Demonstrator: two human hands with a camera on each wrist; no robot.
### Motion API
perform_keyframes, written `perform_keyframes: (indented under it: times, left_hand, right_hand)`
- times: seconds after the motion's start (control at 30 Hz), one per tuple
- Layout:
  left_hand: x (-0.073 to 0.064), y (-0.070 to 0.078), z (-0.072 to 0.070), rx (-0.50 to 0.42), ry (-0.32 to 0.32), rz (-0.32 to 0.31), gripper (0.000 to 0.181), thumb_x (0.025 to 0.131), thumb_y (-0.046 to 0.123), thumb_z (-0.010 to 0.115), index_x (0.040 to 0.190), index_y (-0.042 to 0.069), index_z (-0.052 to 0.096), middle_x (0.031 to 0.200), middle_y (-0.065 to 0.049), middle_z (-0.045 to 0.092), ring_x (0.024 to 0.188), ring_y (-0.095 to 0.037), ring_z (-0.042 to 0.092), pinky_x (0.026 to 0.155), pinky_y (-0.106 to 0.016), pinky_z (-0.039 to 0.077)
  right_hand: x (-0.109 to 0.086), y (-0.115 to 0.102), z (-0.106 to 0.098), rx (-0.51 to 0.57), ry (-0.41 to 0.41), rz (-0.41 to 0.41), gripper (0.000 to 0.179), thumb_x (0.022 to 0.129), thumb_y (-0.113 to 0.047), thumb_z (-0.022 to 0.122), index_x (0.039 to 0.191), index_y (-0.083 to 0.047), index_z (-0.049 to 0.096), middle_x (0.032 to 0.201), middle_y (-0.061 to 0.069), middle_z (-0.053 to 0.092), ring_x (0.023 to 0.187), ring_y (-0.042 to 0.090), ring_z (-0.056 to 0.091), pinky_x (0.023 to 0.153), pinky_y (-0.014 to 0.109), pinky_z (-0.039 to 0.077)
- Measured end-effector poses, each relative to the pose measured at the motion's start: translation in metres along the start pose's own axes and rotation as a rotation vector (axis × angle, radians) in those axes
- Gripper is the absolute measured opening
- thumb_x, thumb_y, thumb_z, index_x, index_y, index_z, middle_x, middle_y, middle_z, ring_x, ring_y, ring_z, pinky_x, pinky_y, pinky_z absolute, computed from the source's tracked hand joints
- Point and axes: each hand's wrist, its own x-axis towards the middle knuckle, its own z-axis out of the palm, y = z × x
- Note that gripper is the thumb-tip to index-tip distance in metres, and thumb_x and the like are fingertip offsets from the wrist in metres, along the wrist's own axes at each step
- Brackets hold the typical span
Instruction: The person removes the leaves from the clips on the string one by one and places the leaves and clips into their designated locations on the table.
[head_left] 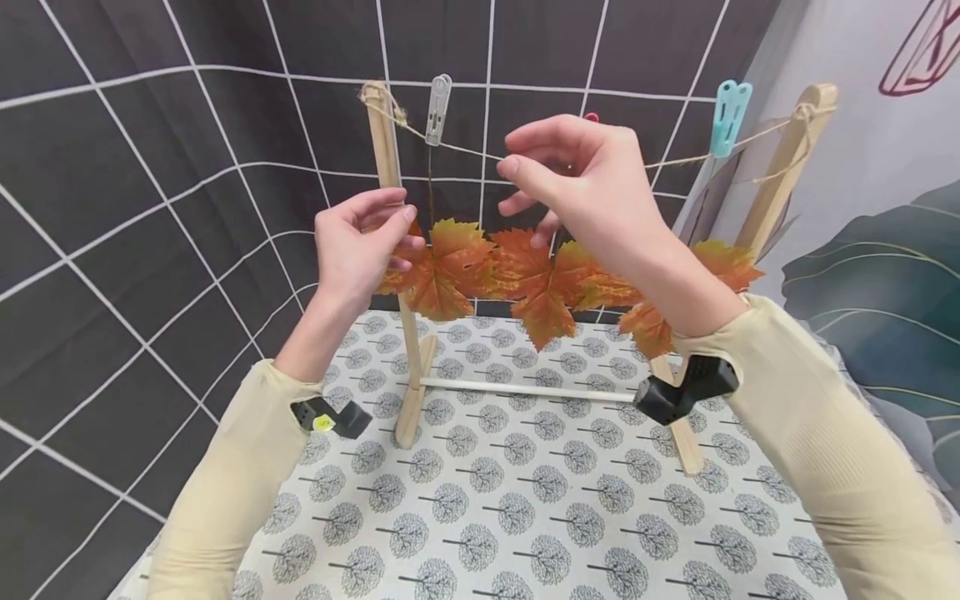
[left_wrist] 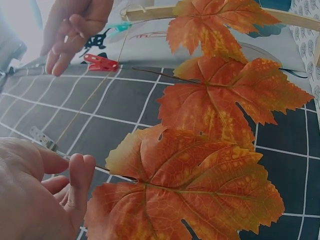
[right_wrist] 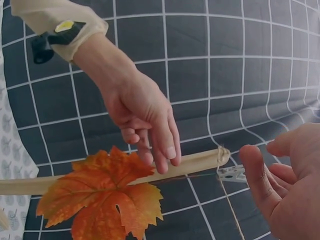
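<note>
Three orange maple leaves, the left one (head_left: pixel 450 279), the middle one (head_left: pixel 546 292) and the right one (head_left: pixel 723 262), hang by thin stems from a twine line (head_left: pixel 471 152). A grey clothespin (head_left: pixel 438 110) grips the line above the left leaf, and a teal clothespin (head_left: pixel 727 121) stands at the right. Mostly hidden by my right hand in the head view, a red clothespin (left_wrist: pixel 102 63) shows in the left wrist view. My left hand (head_left: pixel 358 246) is beside the left leaf, fingers loosely bent and holding nothing. My right hand (head_left: pixel 588 171) hovers before the line's middle, fingers relaxed, nothing in them.
The line is tied between a left wooden post (head_left: pixel 384 142) and a right wooden post (head_left: pixel 787 167). A white rod (head_left: pixel 525 390) joins the posts low down, over a tree-print cloth (head_left: pixel 480 500). Behind hangs a dark grid-patterned curtain (head_left: pixel 150 208).
</note>
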Motion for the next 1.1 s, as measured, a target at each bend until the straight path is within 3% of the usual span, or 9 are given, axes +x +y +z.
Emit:
perform_keyframes:
  times: [0.3, 0.87, 1.1]
  left_hand:
    - [0.003, -0.001, 0.002, 0.059, 0.000, 0.040, 0.029, 0.091, 0.004, 0.072, 0.118, -0.005, 0.069, 0.102, -0.019, 0.072, 0.065, -0.013, 0.070, 0.051, -0.024, 0.055]
    - [0.009, -0.001, 0.008, 0.049, 0.025, 0.048, 0.027, 0.089, 0.002, 0.074, 0.115, -0.003, 0.072, 0.099, -0.015, 0.073, 0.066, -0.013, 0.071, 0.050, -0.024, 0.055]
    - [0.010, 0.001, 0.012, 0.057, 0.013, 0.042, 0.028, 0.089, 0.003, 0.074, 0.116, -0.004, 0.071, 0.101, -0.016, 0.073, 0.065, -0.012, 0.070, 0.051, -0.025, 0.056]
  right_hand:
    - [0.021, 0.005, 0.005, 0.035, 0.032, 0.030, 0.020, 0.093, -0.008, 0.070, 0.112, -0.002, 0.069, 0.102, 0.011, 0.072, 0.086, 0.022, 0.073, 0.055, 0.033, 0.058]
    - [0.050, 0.004, 0.022, 0.147, 0.024, 0.041, 0.023, 0.092, -0.008, 0.070, 0.114, 0.000, 0.068, 0.105, 0.014, 0.071, 0.090, 0.024, 0.072, 0.058, 0.032, 0.059]
    - [0.060, -0.002, 0.028, 0.132, 0.040, 0.053, 0.024, 0.093, -0.008, 0.069, 0.115, -0.001, 0.068, 0.105, 0.013, 0.068, 0.090, 0.025, 0.071, 0.057, 0.029, 0.058]
